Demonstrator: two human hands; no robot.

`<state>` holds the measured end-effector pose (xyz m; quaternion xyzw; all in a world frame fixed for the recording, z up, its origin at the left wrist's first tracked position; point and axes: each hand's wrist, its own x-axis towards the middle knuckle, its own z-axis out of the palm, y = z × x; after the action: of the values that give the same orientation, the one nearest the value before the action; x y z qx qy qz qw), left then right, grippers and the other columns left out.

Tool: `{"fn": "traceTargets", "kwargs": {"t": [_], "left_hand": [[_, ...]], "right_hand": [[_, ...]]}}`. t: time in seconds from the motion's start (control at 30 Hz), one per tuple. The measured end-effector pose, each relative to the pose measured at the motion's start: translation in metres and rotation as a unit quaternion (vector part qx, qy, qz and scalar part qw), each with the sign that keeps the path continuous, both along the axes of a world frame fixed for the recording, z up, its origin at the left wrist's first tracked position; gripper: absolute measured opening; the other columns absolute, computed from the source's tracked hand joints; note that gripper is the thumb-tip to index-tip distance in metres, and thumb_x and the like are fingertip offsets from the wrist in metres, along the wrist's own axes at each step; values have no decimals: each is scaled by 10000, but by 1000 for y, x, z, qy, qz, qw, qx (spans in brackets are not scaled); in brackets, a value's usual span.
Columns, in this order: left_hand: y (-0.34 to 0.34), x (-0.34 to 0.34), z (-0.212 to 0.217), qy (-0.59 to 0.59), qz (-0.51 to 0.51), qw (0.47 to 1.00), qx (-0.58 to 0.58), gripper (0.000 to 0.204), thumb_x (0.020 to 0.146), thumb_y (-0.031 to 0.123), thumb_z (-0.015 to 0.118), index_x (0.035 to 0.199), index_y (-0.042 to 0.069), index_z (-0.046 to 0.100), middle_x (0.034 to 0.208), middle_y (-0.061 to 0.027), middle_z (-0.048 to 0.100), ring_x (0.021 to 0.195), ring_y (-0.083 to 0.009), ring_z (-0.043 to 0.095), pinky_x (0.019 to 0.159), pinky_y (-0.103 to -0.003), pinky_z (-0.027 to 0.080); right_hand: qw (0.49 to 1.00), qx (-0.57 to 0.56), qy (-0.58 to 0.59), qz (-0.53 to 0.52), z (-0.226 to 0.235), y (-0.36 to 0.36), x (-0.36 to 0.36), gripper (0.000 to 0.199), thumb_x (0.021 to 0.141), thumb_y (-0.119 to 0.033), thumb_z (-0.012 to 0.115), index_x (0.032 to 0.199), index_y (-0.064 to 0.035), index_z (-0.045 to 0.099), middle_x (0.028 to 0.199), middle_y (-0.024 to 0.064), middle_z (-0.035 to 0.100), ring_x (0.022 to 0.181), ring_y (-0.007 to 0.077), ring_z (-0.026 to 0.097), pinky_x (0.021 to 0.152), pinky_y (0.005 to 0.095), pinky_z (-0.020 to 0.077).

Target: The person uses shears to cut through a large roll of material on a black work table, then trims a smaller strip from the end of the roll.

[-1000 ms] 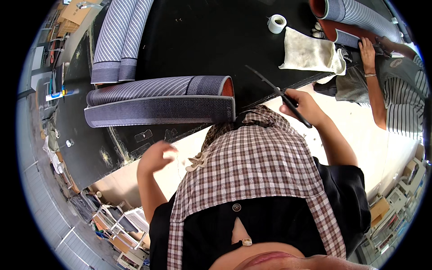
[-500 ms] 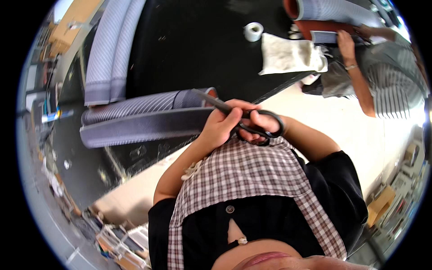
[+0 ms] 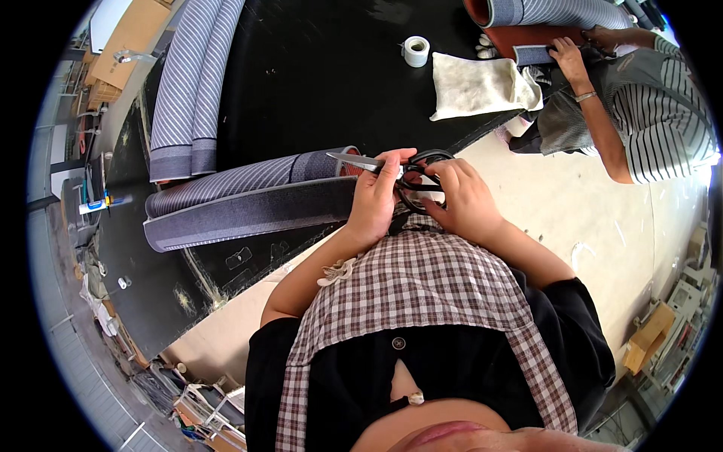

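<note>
Black-handled scissors (image 3: 355,160) lie across both hands in front of my apron, their metal blades pointing left. My left hand (image 3: 373,200) is closed around them near the pivot, the thumb lying on top. My right hand (image 3: 468,197) grips the black handle loops from the right, with its fingers bent over them. Just beyond the blade tips, at the table edge, is a rolled blue-grey striped mat (image 3: 241,181) with reddish backing at its end. Beside it, closer to me, lies another grey roll (image 3: 256,217).
Two long striped rolls (image 3: 181,98) stretch away at the far left of the black table (image 3: 316,83). A white tape roll (image 3: 416,51) and a cream cloth bag (image 3: 473,87) sit further back. At the right, a co-worker's hands (image 3: 570,60) touch a red-backed mat (image 3: 531,38).
My right hand has shifted from beneath the handle loops to over them. The scissors have turned, so their blades lie flatter and the handles sit higher. The co-worker's nearer hand has moved slightly.
</note>
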<state>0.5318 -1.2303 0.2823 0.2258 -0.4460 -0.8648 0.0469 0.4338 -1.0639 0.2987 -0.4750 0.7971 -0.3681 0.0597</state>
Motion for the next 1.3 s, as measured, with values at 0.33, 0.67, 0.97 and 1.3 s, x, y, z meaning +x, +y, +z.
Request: {"fn": "traceTargets", "kwargs": {"t": [0.33, 0.67, 0.97, 1.3], "left_hand": [[-66, 42, 17, -6, 244, 970, -16, 463, 1118, 368, 392, 1165, -1, 668, 1156, -185, 717, 1118, -307, 696, 990, -418, 572], [-61, 44, 30, 48, -59, 971, -227, 917, 857, 188, 843, 1588, 57, 306, 1459, -162, 540, 1311, -230, 549, 1099, -377, 450], [-38, 17, 14, 58, -62, 993, -86, 175, 912, 100, 781, 1048, 21, 703, 986, -96, 742, 922, -156, 691, 842, -286, 541], [-127, 64, 39, -24, -28, 718, -695, 477, 835, 421, 800, 1174, 90, 739, 1280, -117, 689, 1186, -318, 637, 1066, -522, 430]], "right_hand": [[990, 120, -27, -62, -40, 22, 1, 429, 731, -175, 835, 1086, -75, 617, 930, 111, 697, 851, 325, 687, 736, 426, 554], [954, 90, -282, 48, -17, 27, -24, 628, 745, -439, 892, 1079, -11, 577, 920, 133, 635, 839, 276, 625, 778, 379, 515], [680, 110, -663, 292, -29, 18, -33, 868, 821, -815, 617, 1141, -9, 582, 967, 58, 595, 810, 117, 533, 703, 230, 419], [882, 80, -450, 116, -20, 26, -41, 818, 751, -798, 732, 997, -49, 513, 907, 43, 523, 810, 141, 486, 714, 296, 424]]}}
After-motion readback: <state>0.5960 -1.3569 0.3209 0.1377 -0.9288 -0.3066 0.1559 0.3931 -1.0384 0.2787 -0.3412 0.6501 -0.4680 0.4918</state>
